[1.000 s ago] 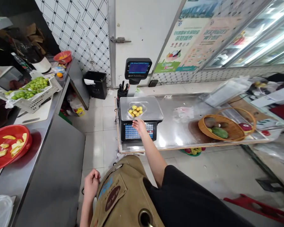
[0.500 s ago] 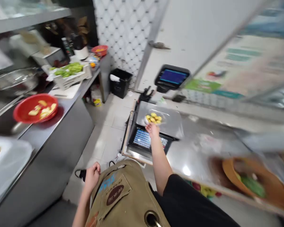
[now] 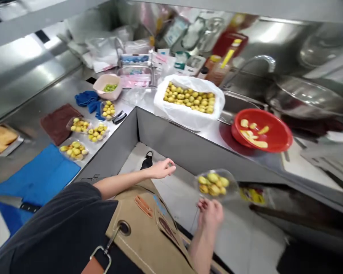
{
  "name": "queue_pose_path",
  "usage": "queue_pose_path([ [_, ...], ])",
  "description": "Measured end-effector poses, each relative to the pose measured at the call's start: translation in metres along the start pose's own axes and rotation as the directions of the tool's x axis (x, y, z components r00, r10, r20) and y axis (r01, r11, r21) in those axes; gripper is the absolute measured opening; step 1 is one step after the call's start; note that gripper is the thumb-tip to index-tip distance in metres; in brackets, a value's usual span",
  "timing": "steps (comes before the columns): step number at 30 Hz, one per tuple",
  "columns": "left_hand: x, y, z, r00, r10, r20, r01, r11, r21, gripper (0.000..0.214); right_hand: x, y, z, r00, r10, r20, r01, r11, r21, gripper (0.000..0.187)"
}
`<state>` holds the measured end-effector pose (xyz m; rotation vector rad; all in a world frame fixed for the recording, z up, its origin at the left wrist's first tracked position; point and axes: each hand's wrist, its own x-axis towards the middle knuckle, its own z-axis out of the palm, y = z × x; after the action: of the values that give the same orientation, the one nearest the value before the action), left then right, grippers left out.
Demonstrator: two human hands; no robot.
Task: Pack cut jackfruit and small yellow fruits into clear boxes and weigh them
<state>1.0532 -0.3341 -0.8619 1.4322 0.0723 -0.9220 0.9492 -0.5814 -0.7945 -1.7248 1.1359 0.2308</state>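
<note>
My right hand [image 3: 211, 212] grips the near edge of a clear plastic box [image 3: 231, 185], in mid-air over the floor. Small yellow-green fruits [image 3: 213, 182] fill it; their exact kind is unclear. My left hand [image 3: 161, 169] is in front of my apron [image 3: 141, 228], with nothing in it and its fingers loosely bent and apart. On the counter to the left stand several similar clear boxes [image 3: 74, 150] of the same fruit. A large white-lined tub [image 3: 162, 102] full of these fruits stands on the counter ahead.
A red basin [image 3: 282, 133] with pale cut pieces sits by the sink, near a metal bowl [image 3: 311, 95]. At left lie a blue cloth [image 3: 42, 171], a brown cloth [image 3: 60, 121] and a black stapler-like item [image 3: 119, 117]. The counter edge [image 3: 103, 152] makes a corner ahead.
My view has swung left from the scale to the corner counter. The fruit box has left the scale in my right hand. My left hand's fingers have loosened.
</note>
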Motion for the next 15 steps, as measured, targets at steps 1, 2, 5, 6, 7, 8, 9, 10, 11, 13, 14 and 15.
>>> queue_pose_path([
  [1,-0.004,-0.002,-0.010,0.997,0.003,-0.074,-0.002,1.000,0.010,0.026,0.008,-0.007,0.030,0.996,-0.033,0.083,0.034,0.999,-0.011,0.050],
  [2,-0.009,-0.004,-0.021,0.988,0.005,-0.152,-0.003,1.000,0.014,0.029,0.014,-0.013,0.059,0.985,-0.064,0.159,0.067,0.998,-0.015,0.051],
  [5,-0.029,-0.015,-0.050,0.912,0.008,-0.410,0.009,0.999,0.037,0.026,0.018,-0.028,0.130,0.904,-0.096,0.416,0.127,0.991,-0.046,0.049],
  [6,-0.037,-0.021,-0.059,0.868,0.001,-0.496,0.022,0.999,0.041,0.023,0.016,-0.032,0.150,0.863,-0.090,0.497,0.139,0.988,-0.062,0.049],
  [7,-0.045,-0.027,-0.068,0.818,-0.012,-0.575,0.042,0.998,0.040,0.019,0.014,-0.036,0.168,0.814,-0.079,0.575,0.148,0.986,-0.075,0.049],
  [8,-0.053,-0.033,-0.076,0.765,-0.030,-0.644,0.066,0.997,0.033,0.015,0.012,-0.040,0.184,0.758,-0.061,0.649,0.151,0.985,-0.084,0.050],
  [9,-0.060,-0.039,-0.085,0.708,-0.052,-0.705,0.093,0.995,0.020,0.013,0.009,-0.044,0.199,0.696,-0.039,0.717,0.148,0.985,-0.090,0.051],
  [10,-0.066,-0.045,-0.094,0.647,-0.076,-0.759,0.121,0.993,0.003,0.014,0.007,-0.048,0.212,0.632,-0.015,0.775,0.141,0.985,-0.095,0.052],
  [11,-0.071,-0.050,-0.105,0.583,-0.099,-0.806,0.148,0.989,-0.015,0.016,0.006,-0.052,0.224,0.573,0.006,0.819,0.132,0.986,-0.100,0.053],
  [13,-0.080,-0.058,-0.135,0.446,-0.140,-0.884,0.201,0.978,-0.054,0.018,0.007,-0.059,0.242,0.504,0.035,0.863,0.124,0.986,-0.112,0.058],
  [14,-0.084,-0.060,-0.155,0.378,-0.158,-0.912,0.229,0.971,-0.074,0.016,0.010,-0.062,0.247,0.491,0.041,0.870,0.131,0.984,-0.121,0.059],
  [15,-0.087,-0.060,-0.177,0.310,-0.173,-0.935,0.258,0.962,-0.092,0.016,0.015,-0.065,0.251,0.486,0.045,0.873,0.145,0.981,-0.132,0.059],
])
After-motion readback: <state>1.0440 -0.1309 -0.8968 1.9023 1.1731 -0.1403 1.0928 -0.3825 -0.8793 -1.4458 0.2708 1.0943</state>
